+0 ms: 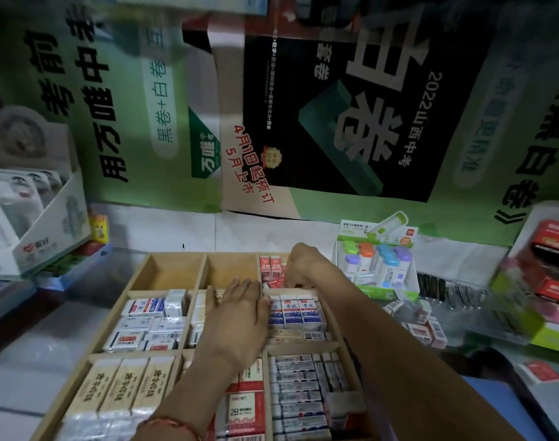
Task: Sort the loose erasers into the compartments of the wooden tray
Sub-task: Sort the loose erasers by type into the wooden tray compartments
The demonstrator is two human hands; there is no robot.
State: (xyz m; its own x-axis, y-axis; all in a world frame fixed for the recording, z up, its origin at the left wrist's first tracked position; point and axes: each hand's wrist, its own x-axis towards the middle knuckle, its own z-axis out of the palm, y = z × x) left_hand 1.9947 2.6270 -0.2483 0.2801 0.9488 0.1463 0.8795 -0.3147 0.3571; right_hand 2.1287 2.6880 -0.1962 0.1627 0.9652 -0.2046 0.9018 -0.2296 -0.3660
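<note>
A wooden tray [173, 258] with a grid of compartments lies in front of me, most of them filled with boxed erasers. My left hand [240, 310] lies flat, fingers straight, over the middle compartment of the second row. My right hand [300, 265] reaches into the far right compartment, fingers curled down among red 2B erasers [271, 269]; what it holds is hidden. Blue-and-white erasers [295, 310] stand in the compartment just below it. Loose erasers [426, 331] lie on the table to the right of the tray.
The two far-left and far-middle compartments [168, 272] hold nothing. A green display pack of colourful eraser pens [380, 259] stands at the right, red boxes [555, 249] beyond it. A white display box [33, 224] sits at the left. Posters cover the wall behind.
</note>
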